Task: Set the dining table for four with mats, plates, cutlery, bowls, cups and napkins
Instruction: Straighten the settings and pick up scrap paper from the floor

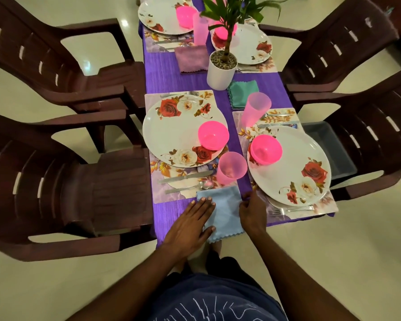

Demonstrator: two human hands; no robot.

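the light blue napkin (222, 212) lies at the near edge of the desk (162, 75), between the two nearest mats. left hand (190, 224) presses it flat, grip spread; right hand (251, 210) pinches its right edge. each flowered plate (171, 133) holds a pink bowl (213, 135), nothing visible inside.

A narrow table covered by a purple cloth (162, 77) carries four floral mats, the nearest two at (171, 193) and (320, 206). Directly on the cloth lie a light blue napkin (225, 212) at the near edge, a purple napkin (191, 59), a teal napkin (242, 93), and a white plant pot (220, 72) at the centre.
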